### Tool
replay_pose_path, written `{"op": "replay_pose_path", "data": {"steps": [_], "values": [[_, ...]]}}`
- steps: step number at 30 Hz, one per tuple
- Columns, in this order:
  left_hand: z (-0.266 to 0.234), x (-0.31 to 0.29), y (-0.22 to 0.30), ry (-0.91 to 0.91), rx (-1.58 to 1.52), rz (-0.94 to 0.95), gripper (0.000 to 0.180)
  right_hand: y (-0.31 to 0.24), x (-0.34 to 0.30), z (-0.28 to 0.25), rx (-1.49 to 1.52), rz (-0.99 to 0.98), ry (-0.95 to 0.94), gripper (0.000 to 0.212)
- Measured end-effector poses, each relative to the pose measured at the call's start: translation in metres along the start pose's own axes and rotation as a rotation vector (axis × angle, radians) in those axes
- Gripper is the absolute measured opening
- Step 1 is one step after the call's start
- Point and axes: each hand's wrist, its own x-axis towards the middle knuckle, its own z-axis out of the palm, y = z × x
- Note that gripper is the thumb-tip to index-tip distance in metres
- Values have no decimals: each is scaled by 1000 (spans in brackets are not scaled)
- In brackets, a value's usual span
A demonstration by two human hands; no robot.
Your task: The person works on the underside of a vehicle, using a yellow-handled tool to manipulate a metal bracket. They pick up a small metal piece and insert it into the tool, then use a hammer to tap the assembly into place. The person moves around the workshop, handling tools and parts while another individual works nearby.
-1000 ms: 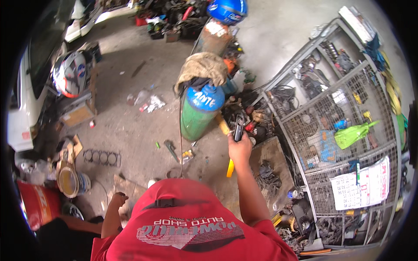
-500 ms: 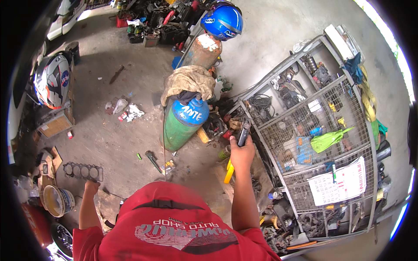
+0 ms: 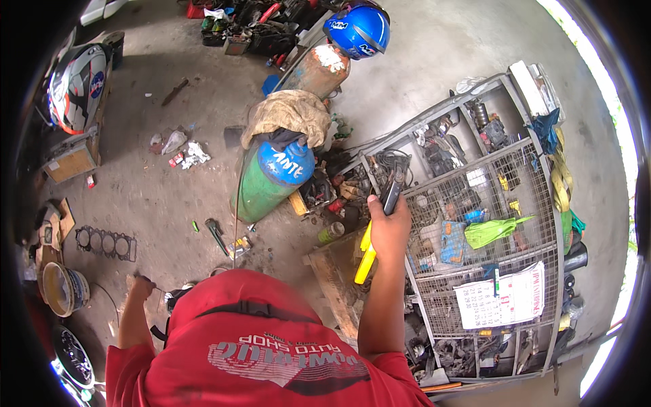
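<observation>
My right hand (image 3: pixel 392 230) is closed round a pair of pliers (image 3: pixel 365 266). Their black head points up past the thumb, and yellow handles stick out below the fist. It is in front of the wire-mesh rack (image 3: pixel 420 268), over the side of a wooden board (image 3: pixel 336 281). On the left, my left hand (image 3: pixel 140 287) hangs low with its fingers curled. Something small and dark shows at its fingertips, too small to name. A flat metal engine gasket (image 3: pixel 106 243) lies on the floor beyond it, apart from the hand.
A green and blue gas cylinder (image 3: pixel 268 180) with a cloth (image 3: pixel 288 115) stands ahead; a rusty one (image 3: pixel 319 71) bears a blue helmet (image 3: pixel 356 30). At left are a bucket (image 3: pixel 73 290), a wooden box (image 3: pixel 71 161) and a white helmet (image 3: pixel 76 88). A wrench (image 3: pixel 216 235) lies mid-floor.
The view has shifted, so the floor things sit farther left and higher, and the rack farther left. My right hand has moved slightly right, still gripping the pliers. The gasket stays on the floor.
</observation>
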Motion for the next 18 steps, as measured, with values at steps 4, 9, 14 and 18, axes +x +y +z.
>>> {"op": "replay_pose_path", "data": {"steps": [4, 9, 14, 18], "values": [[-2, -6, 6, 137, 6, 95, 39, 6, 3, -8, -5, -3, -25, 36], [-4, -25, 20, 128, -61, 82, 43, 4, -3, -16, -54, -27, 30, 37], [23, -4, 4, 80, 73, 28, 42, 10, 0, -23, -108, -102, 109, 30], [41, 5, -11, 45, 41, 39, 44, 13, -2, -25, -92, -151, 109, 45]]}}
